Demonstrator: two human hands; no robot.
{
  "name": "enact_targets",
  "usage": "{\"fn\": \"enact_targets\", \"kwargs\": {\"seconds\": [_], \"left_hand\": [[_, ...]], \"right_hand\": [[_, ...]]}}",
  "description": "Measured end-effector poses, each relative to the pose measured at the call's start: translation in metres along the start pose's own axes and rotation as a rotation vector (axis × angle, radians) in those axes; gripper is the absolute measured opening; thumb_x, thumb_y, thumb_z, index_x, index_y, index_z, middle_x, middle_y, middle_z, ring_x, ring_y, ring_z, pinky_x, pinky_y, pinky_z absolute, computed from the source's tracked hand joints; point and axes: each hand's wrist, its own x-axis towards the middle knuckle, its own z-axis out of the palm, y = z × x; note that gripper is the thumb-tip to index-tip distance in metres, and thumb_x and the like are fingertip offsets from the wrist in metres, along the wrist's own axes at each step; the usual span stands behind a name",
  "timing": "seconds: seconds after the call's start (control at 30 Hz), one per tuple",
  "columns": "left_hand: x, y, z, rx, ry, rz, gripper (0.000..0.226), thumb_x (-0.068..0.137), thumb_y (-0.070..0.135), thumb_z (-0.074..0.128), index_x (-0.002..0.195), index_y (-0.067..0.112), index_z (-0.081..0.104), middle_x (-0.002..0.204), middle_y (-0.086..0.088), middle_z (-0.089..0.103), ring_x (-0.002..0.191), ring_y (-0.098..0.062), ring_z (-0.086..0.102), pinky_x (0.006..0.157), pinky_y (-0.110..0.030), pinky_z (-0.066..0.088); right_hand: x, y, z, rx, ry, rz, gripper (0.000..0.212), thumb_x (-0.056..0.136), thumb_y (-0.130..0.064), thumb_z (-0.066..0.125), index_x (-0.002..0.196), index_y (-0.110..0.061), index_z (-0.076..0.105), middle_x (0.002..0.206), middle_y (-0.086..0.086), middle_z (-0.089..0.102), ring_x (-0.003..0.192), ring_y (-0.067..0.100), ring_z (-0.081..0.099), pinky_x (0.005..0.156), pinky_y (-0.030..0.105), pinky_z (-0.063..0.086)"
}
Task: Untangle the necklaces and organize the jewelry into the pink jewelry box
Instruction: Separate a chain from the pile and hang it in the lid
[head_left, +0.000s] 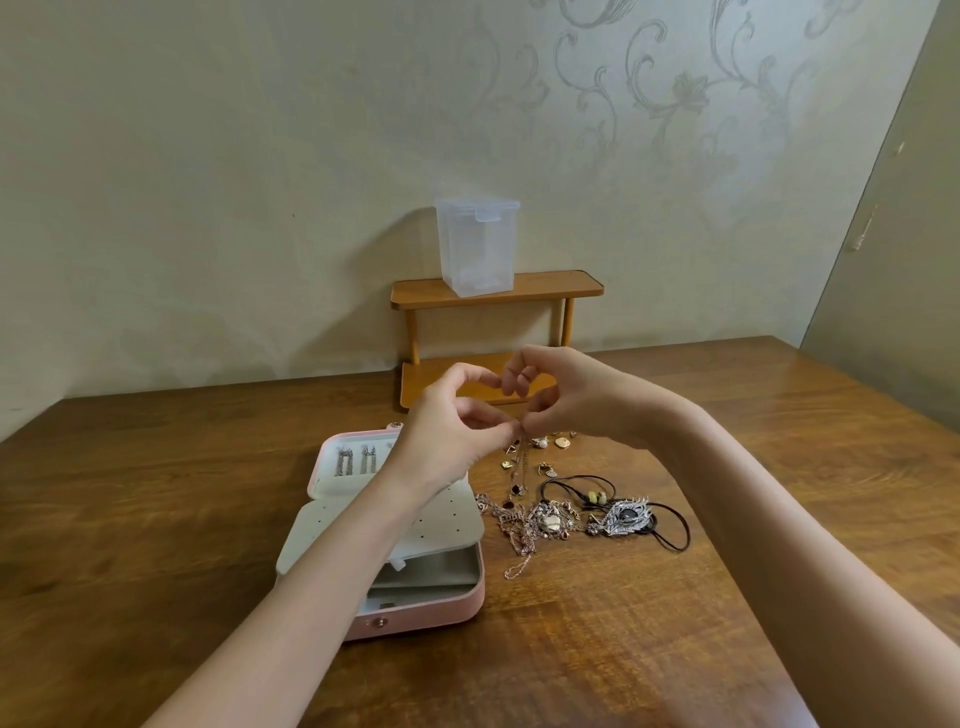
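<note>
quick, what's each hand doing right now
Left hand: pinching the thin chain at its top.
Right hand: pinching the same chain, which hangs below both.

Dark wooden surface (675, 597), small two-tier wooden shelf (545, 288) at its far edge against the wall, clear lidded plastic container (478, 244) on the top tier, pale patterned wallpaper (649, 104) behind

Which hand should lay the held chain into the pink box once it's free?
Left, probably. The left hand hangs right over the open pink jewelry box, while the right hand sits over the loose jewelry pile beside it. Both hands pinch the thin chain, so the right must release first.
</note>
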Motion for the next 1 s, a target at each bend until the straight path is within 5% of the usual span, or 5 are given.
{"fn": "enact_targets", "kwargs": {"seconds": [0.17, 0.33, 0.67, 0.8, 1.0], "left_hand": [[0.004, -0.008, 0.002, -0.189, 0.006, -0.196, 0.037, 0.077, 0.015, 0.075, 0.104, 0.024, 0.052, 0.084, 0.0, 0.071, 0.083, -0.014, 0.066, 0.077, -0.028, 0.053], [0.002, -0.012, 0.008, -0.268, 0.018, -0.271, 0.033, 0.079, 0.01, 0.072, 0.102, 0.02, 0.052, 0.092, -0.006, 0.065, 0.084, -0.016, 0.063, 0.072, -0.024, 0.054], [-0.001, -0.008, 0.005, -0.161, 0.041, -0.125, 0.03, 0.084, 0.013, 0.067, 0.104, 0.025, 0.048, 0.087, 0.002, 0.07, 0.086, -0.013, 0.065, 0.08, -0.025, 0.052], [0.0, -0.009, 0.007, -0.197, 0.046, -0.184, 0.025, 0.087, 0.01, 0.062, 0.104, 0.021, 0.048, 0.091, 0.0, 0.066, 0.084, -0.012, 0.062, 0.066, -0.019, 0.052], [0.003, -0.01, 0.016, -0.705, 0.085, -0.502, 0.011, 0.085, 0.009, 0.063, 0.094, 0.011, 0.057, 0.076, -0.004, 0.063, 0.069, -0.012, 0.055, 0.051, -0.019, 0.046]], "right_hand": [[0.002, -0.003, -0.004, -0.043, -0.07, -0.001, 0.029, 0.079, 0.001, 0.068, 0.094, -0.019, 0.053, 0.099, 0.003, 0.052, 0.074, 0.013, 0.057, 0.062, 0.018, 0.047], [0.003, 0.001, 0.002, -0.044, -0.067, 0.007, 0.03, 0.078, 0.005, 0.067, 0.095, -0.016, 0.053, 0.095, 0.001, 0.052, 0.065, 0.009, 0.053, 0.055, 0.015, 0.044], [-0.001, 0.013, 0.01, 0.155, 0.07, -0.097, 0.031, 0.079, 0.011, 0.062, 0.086, -0.016, 0.049, 0.087, 0.002, 0.048, 0.07, 0.019, 0.051, 0.061, 0.027, 0.042], [0.003, 0.012, 0.014, 0.056, 0.091, -0.113, 0.034, 0.077, 0.009, 0.064, 0.083, -0.02, 0.046, 0.076, -0.003, 0.045, 0.062, 0.011, 0.045, 0.055, 0.021, 0.041], [0.008, 0.009, 0.025, -0.196, 0.182, -0.176, 0.034, 0.071, 0.005, 0.063, 0.081, -0.022, 0.045, 0.089, -0.002, 0.041, 0.058, 0.007, 0.042, 0.052, 0.015, 0.039]]}}
